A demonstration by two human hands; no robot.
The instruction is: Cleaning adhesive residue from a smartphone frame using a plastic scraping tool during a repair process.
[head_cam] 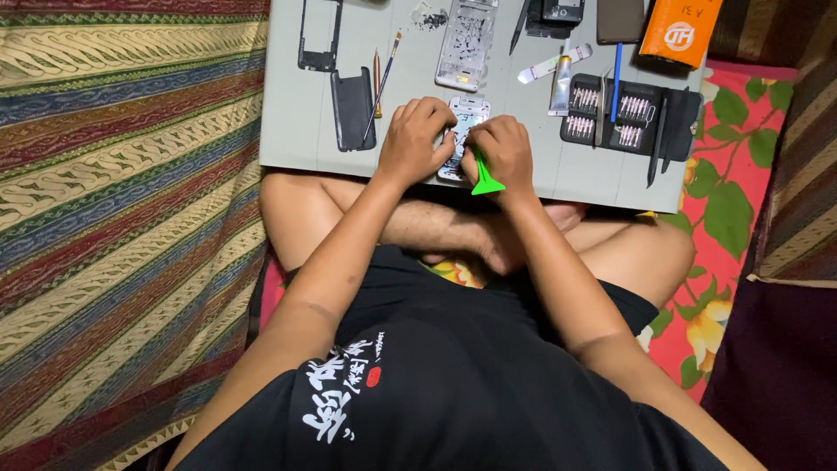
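An opened phone point(466, 116) lies on the grey board point(301, 131) resting across my crossed legs. My left hand point(417, 139) curls over the phone's left side and holds it down. On the phone's lower right edge, my right hand point(501, 153) grips a green plastic pry tool point(485, 181), whose wide end sticks out below my fingers. Both hands cover most of the phone's lower half.
Also on the board are a black phone frame point(319, 35), a black back cover point(353, 108), a thin brush point(384, 83), a white phone chassis point(467, 44), a small tube point(561, 85) and a black screwdriver bit set point(629, 113). An orange box point(681, 30) sits at top right.
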